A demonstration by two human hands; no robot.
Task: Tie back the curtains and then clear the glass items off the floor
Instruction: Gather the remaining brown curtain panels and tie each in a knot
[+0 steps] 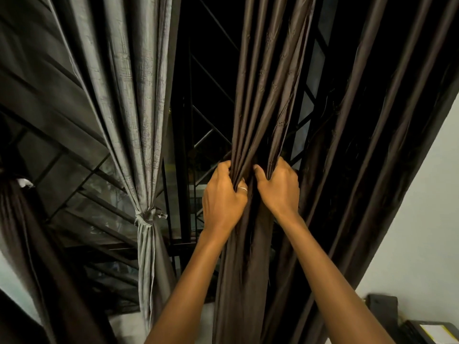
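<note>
A dark brown curtain [270,95] hangs in front of me, its folds gathered into a bunch at mid height. My left hand [223,194], with a ring on one finger, grips the left side of the bunch. My right hand [279,187] grips the right side, fingers curled into the folds. To the left hangs a grey curtain [134,108], tied at its waist with a knotted fabric band [146,217]. At the far left another dark curtain [22,219] is bunched together. No glass items or floor are in view.
Behind the curtains is a dark window with a black metal grille [198,135]. A white wall [422,219] runs down the right side. Dark objects, one with a white and yellow label [432,331], sit at the bottom right corner.
</note>
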